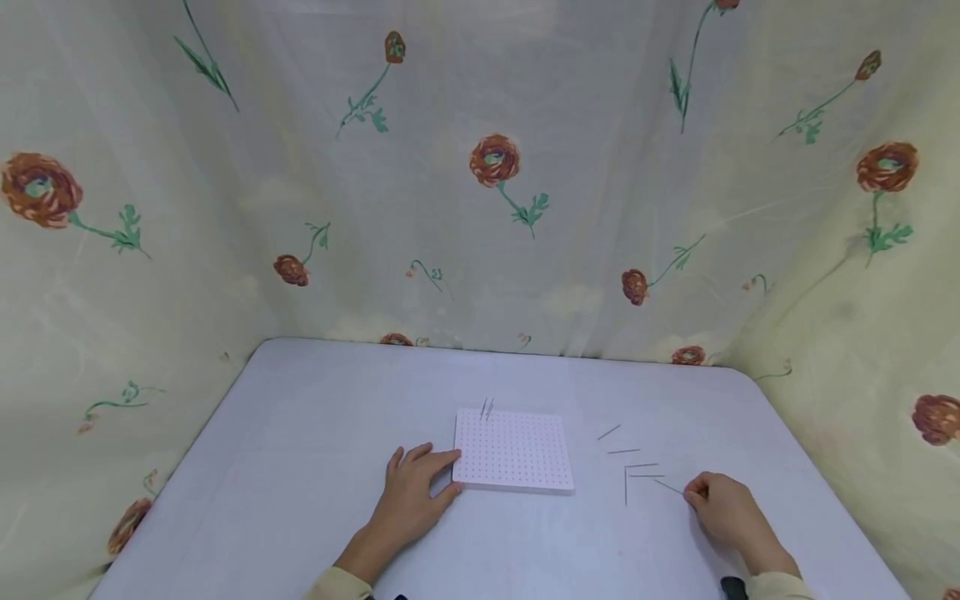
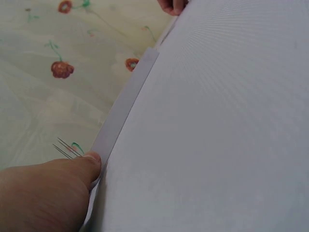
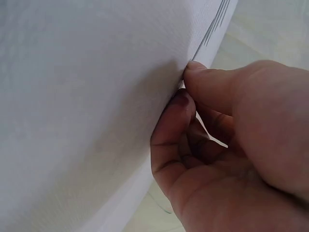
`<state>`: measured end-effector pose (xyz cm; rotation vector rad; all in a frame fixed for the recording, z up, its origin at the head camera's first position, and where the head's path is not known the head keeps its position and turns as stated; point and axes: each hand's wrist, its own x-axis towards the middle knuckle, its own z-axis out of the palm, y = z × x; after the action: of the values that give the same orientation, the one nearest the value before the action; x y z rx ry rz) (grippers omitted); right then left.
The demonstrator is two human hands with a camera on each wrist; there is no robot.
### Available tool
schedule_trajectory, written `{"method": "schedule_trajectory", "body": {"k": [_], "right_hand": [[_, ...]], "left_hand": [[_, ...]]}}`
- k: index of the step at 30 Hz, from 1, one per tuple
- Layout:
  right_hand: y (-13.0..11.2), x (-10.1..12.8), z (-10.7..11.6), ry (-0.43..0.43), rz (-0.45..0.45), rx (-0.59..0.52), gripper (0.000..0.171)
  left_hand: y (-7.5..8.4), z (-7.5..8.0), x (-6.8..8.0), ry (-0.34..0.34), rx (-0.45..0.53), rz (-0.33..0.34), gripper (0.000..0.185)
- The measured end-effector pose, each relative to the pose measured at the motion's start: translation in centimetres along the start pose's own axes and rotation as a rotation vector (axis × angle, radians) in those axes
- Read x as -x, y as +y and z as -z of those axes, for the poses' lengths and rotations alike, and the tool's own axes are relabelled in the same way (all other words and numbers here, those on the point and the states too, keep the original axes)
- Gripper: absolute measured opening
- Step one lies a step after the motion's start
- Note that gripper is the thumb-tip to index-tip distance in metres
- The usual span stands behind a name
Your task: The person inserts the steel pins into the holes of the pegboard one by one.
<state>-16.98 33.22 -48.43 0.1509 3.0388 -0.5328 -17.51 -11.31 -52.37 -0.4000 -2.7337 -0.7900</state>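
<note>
A white square board with a grid of small holes lies on the table. My left hand rests at its left side, thumb and index finger spread and touching the edge; in the left wrist view the thumb lies against the board's side. A few thin metal pins stand upright at the board's far left corner. To the right of the board, my right hand pinches one end of a thin metal pin between thumb and index finger, close to the tabletop.
Several more thin pins lie loose on the table between the board and my right hand. The white-covered table has rounded far corners. A floral curtain hangs behind it and along both sides.
</note>
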Motion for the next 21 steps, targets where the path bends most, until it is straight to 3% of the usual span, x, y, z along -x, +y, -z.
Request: {"method": "schedule_trajectory", "body": {"k": [12, 21], "right_hand": [[-1.0, 0.1, -0.1, -0.002, 0.107, 0.119, 0.013], [-1.3, -0.4, -0.3, -0.068, 0.088, 0.168, 0.016]], "left_hand": [[-0.2, -0.2, 0.0, 0.003, 0.013, -0.010, 0.047], [-0.2, -0.1, -0.1, -0.003, -0.005, -0.008, 0.048]]}}
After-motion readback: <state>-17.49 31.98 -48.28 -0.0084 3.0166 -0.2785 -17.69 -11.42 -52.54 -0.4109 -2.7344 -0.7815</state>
